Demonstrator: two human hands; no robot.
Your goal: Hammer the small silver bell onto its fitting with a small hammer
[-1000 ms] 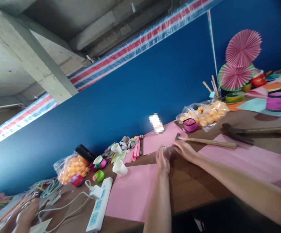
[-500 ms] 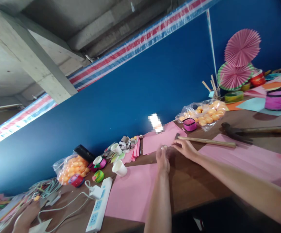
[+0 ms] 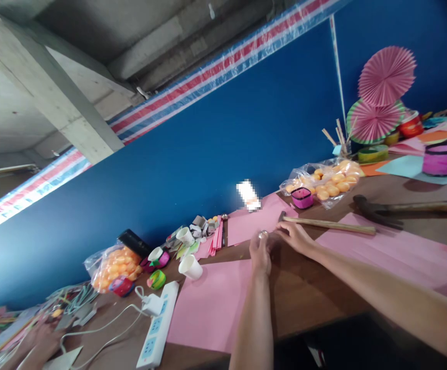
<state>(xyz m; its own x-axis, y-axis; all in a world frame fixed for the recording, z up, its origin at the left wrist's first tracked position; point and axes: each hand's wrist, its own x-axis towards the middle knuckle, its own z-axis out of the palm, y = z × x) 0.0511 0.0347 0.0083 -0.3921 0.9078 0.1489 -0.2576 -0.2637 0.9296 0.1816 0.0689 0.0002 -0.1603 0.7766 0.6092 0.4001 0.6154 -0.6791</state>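
My left hand [image 3: 261,254] is closed around a small shiny silver ball [image 3: 263,235], which shows at the fingertips above the brown table. Close beside it on the right, my right hand [image 3: 296,239] has its fingers bent and drawn together towards the left hand. Whatever is between those fingers is too small or hidden to make out. Just behind the right hand lies a small hammer [image 3: 331,225] with a pale wooden handle. A sheet of pink paper [image 3: 211,303] lies to the left, partly under my left forearm.
A white paper cup [image 3: 190,267] and a power strip [image 3: 157,326] stand left. Bags of orange balls [image 3: 333,185] sit along the blue wall [image 3: 192,174]. A larger hammer [image 3: 408,207] lies right, beyond more pink paper [image 3: 400,252]. Another person's hands [image 3: 41,339] work at lower left.
My left hand has shifted slightly right with the silver ball, and my right fingers have curled in closer to it. At lower left, the other person's hands have moved closer together.
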